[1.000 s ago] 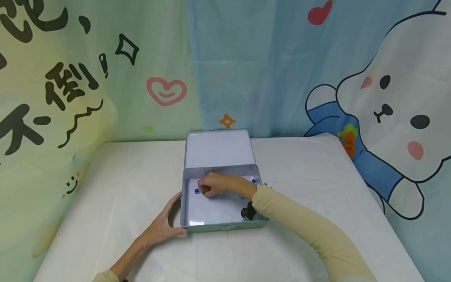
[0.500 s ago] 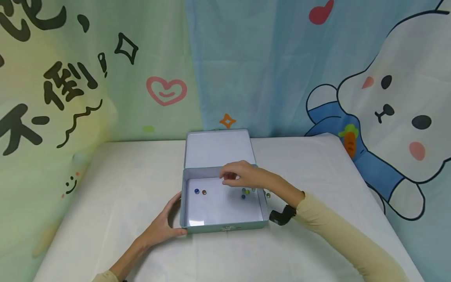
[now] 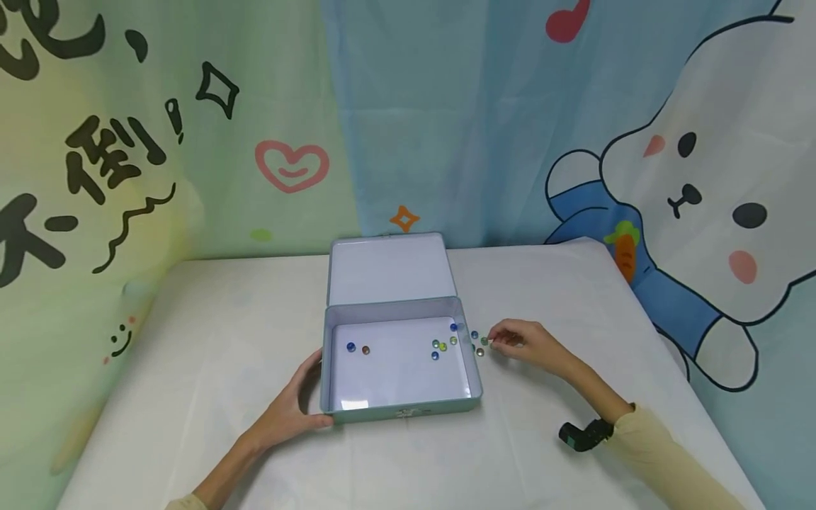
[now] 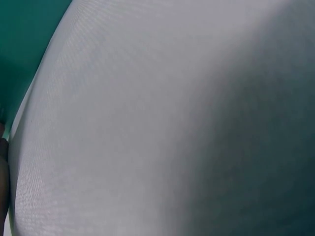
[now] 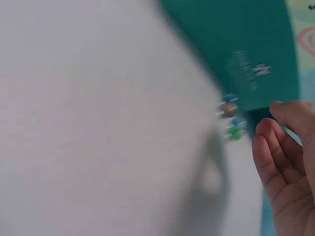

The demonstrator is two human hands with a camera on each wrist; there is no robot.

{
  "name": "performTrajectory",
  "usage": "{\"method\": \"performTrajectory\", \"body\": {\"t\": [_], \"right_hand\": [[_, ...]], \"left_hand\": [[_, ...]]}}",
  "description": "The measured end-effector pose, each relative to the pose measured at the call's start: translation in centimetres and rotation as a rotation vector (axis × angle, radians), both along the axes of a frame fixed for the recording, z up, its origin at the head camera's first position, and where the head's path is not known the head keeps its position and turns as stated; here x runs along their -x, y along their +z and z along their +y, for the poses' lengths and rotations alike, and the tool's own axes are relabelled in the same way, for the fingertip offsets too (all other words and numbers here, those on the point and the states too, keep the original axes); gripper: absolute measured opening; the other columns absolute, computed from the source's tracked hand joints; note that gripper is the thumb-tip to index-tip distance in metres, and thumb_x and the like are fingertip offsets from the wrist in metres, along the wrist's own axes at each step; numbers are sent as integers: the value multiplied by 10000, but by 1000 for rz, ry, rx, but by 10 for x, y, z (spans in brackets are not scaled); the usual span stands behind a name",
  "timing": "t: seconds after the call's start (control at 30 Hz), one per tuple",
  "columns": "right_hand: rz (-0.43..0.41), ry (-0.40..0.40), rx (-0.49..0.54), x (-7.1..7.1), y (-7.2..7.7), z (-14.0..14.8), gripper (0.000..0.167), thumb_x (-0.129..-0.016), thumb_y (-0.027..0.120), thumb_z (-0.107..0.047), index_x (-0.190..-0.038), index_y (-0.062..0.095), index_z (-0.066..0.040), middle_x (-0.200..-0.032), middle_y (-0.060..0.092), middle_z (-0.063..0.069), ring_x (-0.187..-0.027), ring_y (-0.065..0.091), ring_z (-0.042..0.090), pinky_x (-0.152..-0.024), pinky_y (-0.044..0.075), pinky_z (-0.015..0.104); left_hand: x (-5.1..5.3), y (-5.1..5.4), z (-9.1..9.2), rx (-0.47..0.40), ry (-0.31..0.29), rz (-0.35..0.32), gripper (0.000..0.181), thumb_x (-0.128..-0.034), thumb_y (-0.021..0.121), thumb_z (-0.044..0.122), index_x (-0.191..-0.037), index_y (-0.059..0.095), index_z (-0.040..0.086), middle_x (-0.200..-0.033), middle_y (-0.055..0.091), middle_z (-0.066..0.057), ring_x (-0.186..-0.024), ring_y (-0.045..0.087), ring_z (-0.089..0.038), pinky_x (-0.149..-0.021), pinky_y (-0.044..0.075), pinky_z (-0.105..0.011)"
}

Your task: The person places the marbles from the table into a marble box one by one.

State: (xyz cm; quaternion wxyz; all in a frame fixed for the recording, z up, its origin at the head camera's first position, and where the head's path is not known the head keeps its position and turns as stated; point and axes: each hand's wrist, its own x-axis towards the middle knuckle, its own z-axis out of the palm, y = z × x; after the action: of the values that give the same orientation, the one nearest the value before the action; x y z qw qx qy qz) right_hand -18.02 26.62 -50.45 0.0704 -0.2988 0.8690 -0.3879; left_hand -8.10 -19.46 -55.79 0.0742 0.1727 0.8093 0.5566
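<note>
Half a second on, right hand (image 3: 528, 345) no longer above the back of the box (image 3: 408, 409) but down near the white cloth (image 3: 523, 283), beyond the right wall. Fingers curled, thumb tip close to fingertips, right beside a green marble (image 3: 484, 341); whether pinching it, impossible to tell. Around that spot, outside the wall, more loose marbles (image 3: 480, 352), blurred in the right wrist view. Back along the arm, a black wrist device (image 3: 576, 437), farther right than earlier. Inside the box, toward the right, a cluster of five marbles (image 3: 443, 346), now wholly in sight; at left, a blue marble (image 3: 350, 347) and, near it, a brown marble (image 3: 365, 350), the latter unseen a full second ago. Left hand (image 3: 295, 402) unchanged: thumb and fingers spread apart, against the left wall and front corner. Behind, lid (image 3: 387, 273) raised as before, then a printed curtain (image 3: 414, 106).
</note>
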Motion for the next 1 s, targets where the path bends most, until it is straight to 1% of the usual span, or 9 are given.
{"method": "performTrajectory", "body": {"t": [0.1,0.23,0.37,0.57,0.67,0.83,1.0], "right_hand": [[7,15,27,-5,-16,6,137,-872,688,-29,-1009,678,-41,-937,702,55,-806,597,31,-730,543,168],[25,24,37,-6,-26,3,144,-864,707,-54,-1005,681,-60,-945,703,51,-808,610,79,-738,537,161],[59,32,17,-4,-29,-3,138,-856,716,-60,-989,680,-68,-947,701,37,-813,602,58,-732,540,174],[90,31,8,-3,-34,-6,149,-816,732,-10,-944,675,-59,-899,693,31,-784,587,18,-686,543,186],[95,19,-3,-3,-36,-8,151,-810,736,-4,-933,674,-65,-877,684,14,-773,577,5,-674,540,186],[95,-14,-52,-3,-38,-11,146,-816,733,-10,-925,667,-79,-860,675,-3,-759,564,8,-667,537,179],[113,-46,-99,-4,-36,-16,144,-811,735,-17,-907,657,-90,-837,661,-9,-747,554,18,-650,527,172]], "left_hand": [[-1,-1,-1,8,3,5,1161,-650,874,169,-1550,154,304,-1585,301,-89,-1388,232,100,-1121,112,-677],[-1,-1,-1,-11,-2,12,1157,-650,870,157,-1551,157,291,-1581,301,-113,-1383,236,101,-1122,108,-696],[-2,0,0,-17,-5,20,1155,-649,871,159,-1553,160,269,-1575,305,-129,-1384,245,83,-1112,106,-716],[-1,0,1,0,1,11,1156,-646,873,148,-1553,165,259,-1574,306,-130,-1394,236,69,-1122,109,-702],[0,-1,1,1,0,8,1152,-649,872,142,-1551,167,265,-1579,298,-131,-1399,231,62,-1122,102,-706],[0,-1,0,0,-8,11,1138,-664,874,175,-1550,166,271,-1580,294,-134,-1400,234,57,-1117,105,-717],[-1,1,0,12,-3,2,1145,-659,873,168,-1549,164,294,-1581,307,-93,-1399,249,56,-1132,125,-665]]}}
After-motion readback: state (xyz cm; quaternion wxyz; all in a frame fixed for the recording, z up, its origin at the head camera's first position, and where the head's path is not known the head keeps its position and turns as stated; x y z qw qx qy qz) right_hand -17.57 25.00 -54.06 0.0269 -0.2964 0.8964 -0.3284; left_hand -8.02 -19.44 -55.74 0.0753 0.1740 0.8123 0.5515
